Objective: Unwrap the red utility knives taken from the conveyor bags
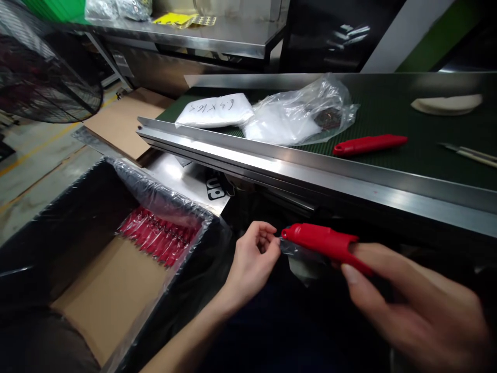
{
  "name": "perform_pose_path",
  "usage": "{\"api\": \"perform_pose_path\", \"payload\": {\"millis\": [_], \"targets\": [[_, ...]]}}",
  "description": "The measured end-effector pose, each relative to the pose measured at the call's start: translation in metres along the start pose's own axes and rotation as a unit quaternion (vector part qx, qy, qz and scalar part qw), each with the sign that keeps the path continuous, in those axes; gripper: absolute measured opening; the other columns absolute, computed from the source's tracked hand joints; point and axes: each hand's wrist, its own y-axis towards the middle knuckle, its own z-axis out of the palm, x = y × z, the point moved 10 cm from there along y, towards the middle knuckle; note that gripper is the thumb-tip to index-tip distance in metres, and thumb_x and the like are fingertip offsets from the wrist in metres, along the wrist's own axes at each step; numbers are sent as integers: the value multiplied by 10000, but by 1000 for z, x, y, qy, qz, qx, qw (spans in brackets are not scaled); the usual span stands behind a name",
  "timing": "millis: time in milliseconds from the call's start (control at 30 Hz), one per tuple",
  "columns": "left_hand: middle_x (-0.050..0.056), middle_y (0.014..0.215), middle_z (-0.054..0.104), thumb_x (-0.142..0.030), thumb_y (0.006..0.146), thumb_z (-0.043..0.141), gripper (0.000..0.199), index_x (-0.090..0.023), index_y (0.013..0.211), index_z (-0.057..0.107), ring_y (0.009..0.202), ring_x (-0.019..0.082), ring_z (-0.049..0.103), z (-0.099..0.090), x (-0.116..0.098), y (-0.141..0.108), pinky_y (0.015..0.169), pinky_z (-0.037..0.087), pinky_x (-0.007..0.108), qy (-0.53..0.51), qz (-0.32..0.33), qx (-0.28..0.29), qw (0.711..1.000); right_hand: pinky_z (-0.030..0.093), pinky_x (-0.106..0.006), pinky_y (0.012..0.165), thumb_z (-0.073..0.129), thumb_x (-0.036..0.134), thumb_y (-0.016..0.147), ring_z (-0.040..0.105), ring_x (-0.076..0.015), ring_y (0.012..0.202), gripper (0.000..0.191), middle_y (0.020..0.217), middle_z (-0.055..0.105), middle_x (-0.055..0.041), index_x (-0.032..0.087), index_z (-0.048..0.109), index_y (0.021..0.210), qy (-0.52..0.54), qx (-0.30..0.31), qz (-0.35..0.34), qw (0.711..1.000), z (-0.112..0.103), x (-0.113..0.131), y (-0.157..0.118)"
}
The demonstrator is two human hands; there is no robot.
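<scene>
My right hand (pixel 411 295) grips the rear end of a red plastic handle (pixel 322 241), thumb below and fingers above. The handle points left, with a small hole at its tip. Just past that tip, my left hand (pixel 254 251) is closed in a pinch on the edge of a small clear plastic bag (pixel 295 250), which hangs under the handle. Whether the handle's tip is inside the bag I cannot tell. A second red handle (pixel 370 144) lies on the green conveyor belt (pixel 388 119) beyond my hands.
Left of me stands a plastic-lined bin (pixel 155 194) with cardboard and a row of bagged red pieces (pixel 155 235). The belt's metal rail (pixel 272 166) runs in front. On the belt lie a white packet (pixel 215 110), a clear bag (pixel 295 114) and a knife (pixel 471 154). A fan (pixel 42 72) stands far left.
</scene>
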Motion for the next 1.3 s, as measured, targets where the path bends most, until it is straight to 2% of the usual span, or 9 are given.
{"api": "perform_pose_path", "payload": {"millis": [167,267,400,533,767,833,1033,1167,1300], "targets": [[8,754,585,-304,854,586,160,-144,863,592,627,113,533,2,15,8,592,433,243,-69,-61,-15,996,497,-279,881,627,118,842,620,-163,942,326,1056,618,-51,199,566,1151,-84,3,-125,989,1,22,-24],[8,763,591,-311,849,595,167,-147,877,582,622,112,535,4,15,9,603,451,246,-100,-67,-20,993,513,-329,892,591,167,871,613,-215,1030,271,1117,627,-82,189,593,1141,-126,70,-161,976,15,22,-34],[21,817,607,-291,842,621,148,-167,916,588,722,138,558,7,5,5,665,460,255,-114,-32,-1,993,519,-368,892,531,114,897,607,-246,1067,281,1157,640,-115,166,602,1164,-130,144,-192,962,35,21,-31],[20,877,601,-270,869,591,110,-195,949,577,806,144,560,3,3,3,749,459,256,-101,7,3,995,505,-437,853,432,67,920,593,-283,1048,295,1104,642,-165,77,582,1174,-104,147,-241,954,43,28,-28],[46,906,627,-244,924,493,144,-210,957,629,861,184,582,7,1,-3,814,458,315,33,84,35,995,486,-430,776,392,25,897,634,-266,952,309,1032,681,-120,102,657,1037,-171,148,-324,919,61,25,-45],[58,913,636,-233,939,462,194,-224,945,656,886,200,584,7,-6,-7,847,455,339,80,127,38,988,492,-398,763,393,40,908,630,-244,940,306,1033,685,-115,106,649,1063,-166,140,-301,929,63,17,-43],[91,1053,680,-99,909,450,313,-259,1049,680,992,222,593,-6,-16,-22,898,478,385,162,261,-14,952,498,-362,791,570,4,839,630,-213,926,348,1014,690,-77,151,606,1151,-10,18,-85,996,62,-11,-37],[71,1040,691,-45,856,519,333,-270,1047,672,986,217,613,-10,-13,-31,880,512,395,167,325,-70,928,525,-292,764,567,38,877,633,-151,847,254,936,669,-46,175,605,1088,66,-89,46,993,72,-19,-48],[41,988,652,-32,854,530,288,-253,1019,612,917,171,629,-13,-6,-35,807,532,318,128,330,-152,923,541,-199,720,496,126,959,658,-99,785,229,955,678,-13,210,598,1145,111,-151,213,959,89,-36,-68]]}}
